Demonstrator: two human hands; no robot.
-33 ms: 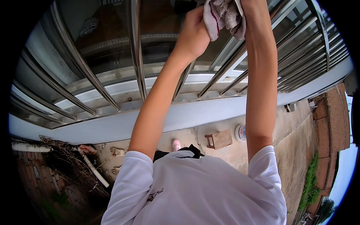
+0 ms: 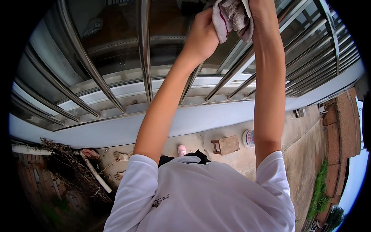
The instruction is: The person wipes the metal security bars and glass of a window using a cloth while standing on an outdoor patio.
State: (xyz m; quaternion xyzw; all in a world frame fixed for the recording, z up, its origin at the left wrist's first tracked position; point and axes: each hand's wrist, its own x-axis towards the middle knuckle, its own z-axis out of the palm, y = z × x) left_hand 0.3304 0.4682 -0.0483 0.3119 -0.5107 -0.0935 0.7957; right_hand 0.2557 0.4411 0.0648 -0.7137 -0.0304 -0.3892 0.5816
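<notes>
The cloth [image 2: 221, 26] hangs between the left hand [image 2: 205, 34] and right hand [image 2: 262, 11], near the metal bars [image 2: 145, 54]. The left grip clasps it, apparently for support; the right grip is indeterminable, fingers hidden.

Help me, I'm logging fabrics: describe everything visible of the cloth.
The cloth is pale grey, fabric-like, with a dark red line along one side and a shaggy, fraying middle. It is bunched in folds, edges hanging, near the picture's top, between the left hand and right hand, apparently touching both; the grip is hidden.
</notes>
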